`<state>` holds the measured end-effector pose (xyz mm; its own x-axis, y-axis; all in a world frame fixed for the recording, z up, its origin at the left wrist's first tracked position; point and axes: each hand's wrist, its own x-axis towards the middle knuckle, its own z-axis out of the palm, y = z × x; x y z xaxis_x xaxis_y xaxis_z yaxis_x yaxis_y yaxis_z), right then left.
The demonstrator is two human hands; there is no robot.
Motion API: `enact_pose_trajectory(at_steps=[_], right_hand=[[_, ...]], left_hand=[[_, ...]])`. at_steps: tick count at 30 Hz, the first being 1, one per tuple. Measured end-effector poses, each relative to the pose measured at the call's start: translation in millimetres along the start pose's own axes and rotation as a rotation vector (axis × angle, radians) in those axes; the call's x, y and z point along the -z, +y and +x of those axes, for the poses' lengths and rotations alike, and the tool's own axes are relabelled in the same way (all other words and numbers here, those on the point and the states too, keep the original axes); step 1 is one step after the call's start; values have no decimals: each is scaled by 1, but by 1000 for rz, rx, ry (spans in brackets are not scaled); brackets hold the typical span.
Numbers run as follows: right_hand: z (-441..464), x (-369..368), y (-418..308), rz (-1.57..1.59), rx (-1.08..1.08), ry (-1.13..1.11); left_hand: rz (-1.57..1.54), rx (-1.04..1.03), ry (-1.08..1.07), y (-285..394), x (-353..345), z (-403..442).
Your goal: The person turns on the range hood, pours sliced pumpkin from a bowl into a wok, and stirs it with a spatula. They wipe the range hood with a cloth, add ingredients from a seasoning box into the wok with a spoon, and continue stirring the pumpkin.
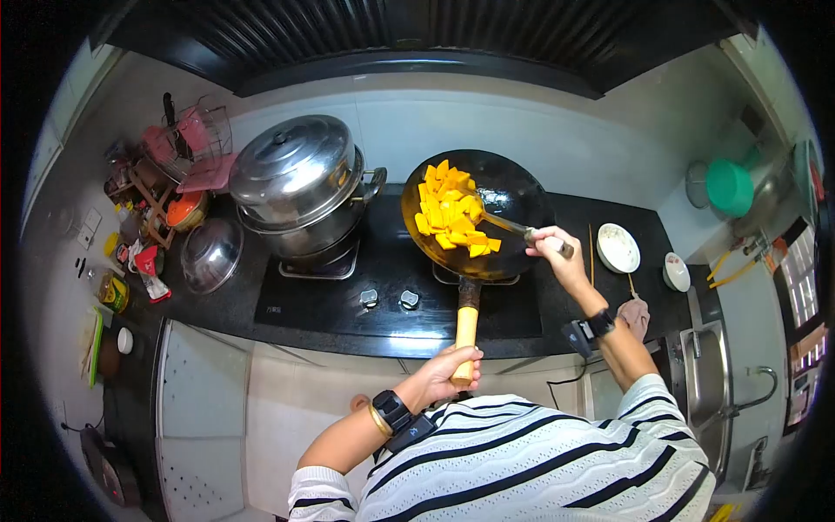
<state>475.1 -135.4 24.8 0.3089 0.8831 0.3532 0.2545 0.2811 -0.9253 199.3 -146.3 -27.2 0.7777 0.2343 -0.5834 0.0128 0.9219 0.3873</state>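
A black wok (513,196) sits on the right burner of the stove, its wooden handle (467,326) pointing toward me. My left hand (442,372) is closed around the end of that handle. Orange-yellow chunks (448,204), which look like pumpkin, are heaped in the left half of the wok. In my right hand (557,252) is the grip of a metal spatula (509,224), held over the wok's right rim. The spatula's head is hidden among the chunks.
A large lidded steamer pot (296,178) stands on the left burner. A metal bowl (212,255) and bottles (113,291) are further left. Right of the stove are a white bowl (618,249), a smaller bowl (676,272), a cloth (634,317) and the sink (709,370).
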Motion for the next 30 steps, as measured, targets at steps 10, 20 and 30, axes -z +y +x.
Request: enact_pose_trajectory(at_steps=[10,20,30], right_hand=[[13,74,-114,-282,-129,-139],[23,32,-1,353,-553,214],[29,47,-17,270,-271,319]], left_hand=[[-4,0,-11,0,0,3],[-35,-41,-47,-3,3,5],[-79,-36,-153,-3,11,8]])
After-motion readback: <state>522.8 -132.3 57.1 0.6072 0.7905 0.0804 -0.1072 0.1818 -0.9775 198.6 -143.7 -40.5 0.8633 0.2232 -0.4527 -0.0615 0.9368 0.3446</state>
